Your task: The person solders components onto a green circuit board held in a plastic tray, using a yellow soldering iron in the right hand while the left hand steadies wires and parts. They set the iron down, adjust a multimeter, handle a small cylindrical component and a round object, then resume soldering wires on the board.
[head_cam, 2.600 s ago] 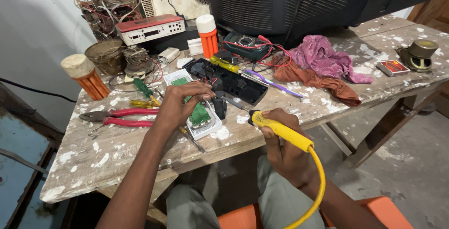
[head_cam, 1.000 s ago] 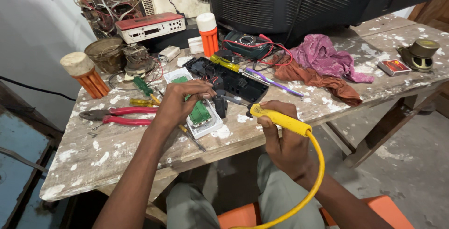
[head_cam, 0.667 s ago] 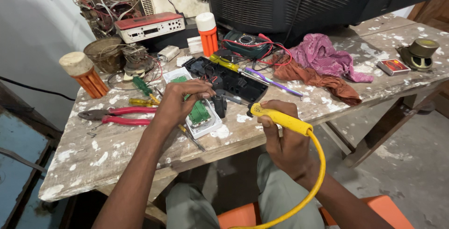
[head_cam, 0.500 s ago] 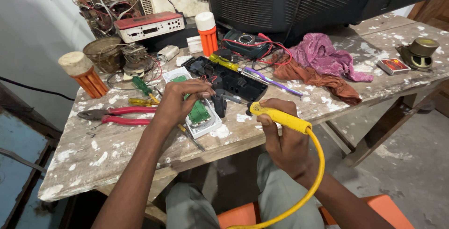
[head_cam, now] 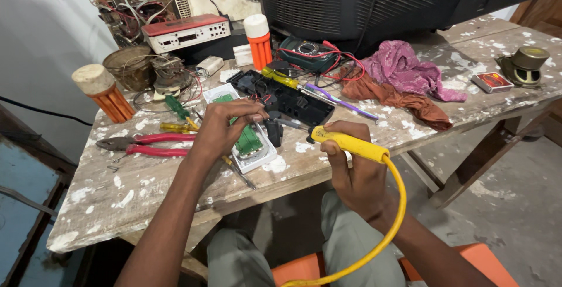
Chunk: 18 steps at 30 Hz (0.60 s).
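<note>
Soldering iron (head_cam: 350, 144), yellow-handled with a dark metal tip pointing toward nine o'clock, sits in the right hand (head_cam: 354, 170), whose fingers wrap tightly round the grip; its yellow cord (head_cam: 393, 217) loops down past the wrist. The tip hovers just beside a small black part (head_cam: 274, 131) at the edge of a green circuit board (head_cam: 246, 139) in a white casing (head_cam: 260, 157). The left hand (head_cam: 225, 130) rests on that board, fingers bent and pinched narrow over its top edge, pressing it to the paint-spattered wooden table (head_cam: 117, 199).

At nine o'clock from the board lie red-handled pliers (head_cam: 149, 144); a green-handled screwdriver (head_cam: 175, 106) lies at eleven. At twelve o'clock stands a cylindrical orange bottle with a white cap (head_cam: 259, 41), and a second orange container with a pale cap (head_cam: 105, 92) stands far off at ten. Behind them a flat red-and-white box (head_cam: 186, 32) faces forward. Toward two o'clock a pink cloth (head_cam: 407, 70) lies on a brown one, and beyond it, a small red rectangular packet (head_cam: 492, 81) lies flat near a round brass-coloured object (head_cam: 524, 64).
</note>
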Motion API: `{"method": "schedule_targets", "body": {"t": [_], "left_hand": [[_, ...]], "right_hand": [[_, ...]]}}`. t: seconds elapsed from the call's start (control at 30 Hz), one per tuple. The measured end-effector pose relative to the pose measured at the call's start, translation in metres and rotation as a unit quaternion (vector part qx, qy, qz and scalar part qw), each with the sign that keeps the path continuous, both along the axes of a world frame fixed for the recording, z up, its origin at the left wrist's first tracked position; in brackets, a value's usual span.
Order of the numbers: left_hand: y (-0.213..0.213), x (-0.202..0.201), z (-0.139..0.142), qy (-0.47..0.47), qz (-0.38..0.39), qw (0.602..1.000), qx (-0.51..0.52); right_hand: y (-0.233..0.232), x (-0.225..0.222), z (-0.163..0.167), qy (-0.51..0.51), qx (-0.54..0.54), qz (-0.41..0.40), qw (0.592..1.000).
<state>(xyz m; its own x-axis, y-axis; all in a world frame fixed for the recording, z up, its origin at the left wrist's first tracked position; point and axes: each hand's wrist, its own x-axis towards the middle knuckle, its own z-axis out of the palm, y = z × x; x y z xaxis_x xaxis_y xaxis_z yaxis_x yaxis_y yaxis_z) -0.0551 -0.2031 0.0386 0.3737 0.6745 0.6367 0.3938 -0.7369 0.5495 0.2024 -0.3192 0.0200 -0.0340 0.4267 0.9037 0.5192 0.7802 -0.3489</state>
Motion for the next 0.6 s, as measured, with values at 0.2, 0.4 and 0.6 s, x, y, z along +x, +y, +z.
{"method": "schedule_targets", "body": {"t": [0.2, 0.4, 0.6], "left_hand": [[-0.003, 0.001, 0.001, -0.003, 0.009, 0.999, -0.030], [-0.004, 0.000, 0.003, 0.001, 0.011, 1.000, -0.014], [-0.002, 0.000, 0.000, -0.008, 0.010, 1.000, -0.025]], "right_hand": [[0.001, -0.001, 0.015, -0.001, -0.015, 0.015, 1.000], [0.000, -0.001, 0.034, 0.010, -0.060, 0.022, 0.998], [0.004, 0.002, 0.044, 0.020, -0.073, 0.053, 0.996]]}}
